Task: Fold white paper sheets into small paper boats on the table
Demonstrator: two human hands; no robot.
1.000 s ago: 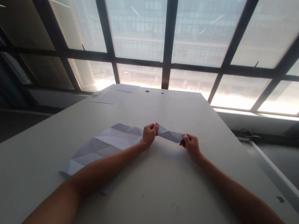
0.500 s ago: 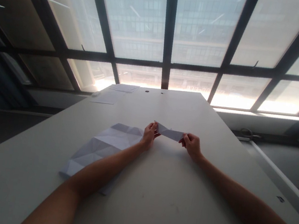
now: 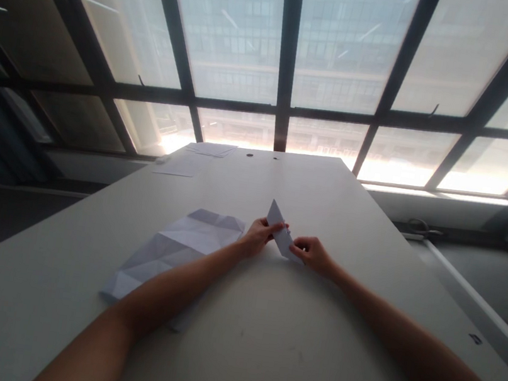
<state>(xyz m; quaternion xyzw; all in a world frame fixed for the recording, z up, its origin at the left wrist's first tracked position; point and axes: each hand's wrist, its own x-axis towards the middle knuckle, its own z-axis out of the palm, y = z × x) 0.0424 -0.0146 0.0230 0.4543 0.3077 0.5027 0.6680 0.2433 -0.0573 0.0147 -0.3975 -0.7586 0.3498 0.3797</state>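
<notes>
Paper (image 3: pixel 283 244), white, folded and pointed, is pinched by left hand (image 3: pixel 257 235) and right hand (image 3: pixel 315 255).

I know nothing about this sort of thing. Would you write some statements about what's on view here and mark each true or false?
1. The left hand grips the small folded paper. True.
2. Only one hand touches that paper. False: the right hand pinches it too.
3. The left forearm partly hides a larger creased sheet. True.
4. Flat sheets lie near the far left corner of the table. True.
5. That table is black. False: it is white.
</notes>
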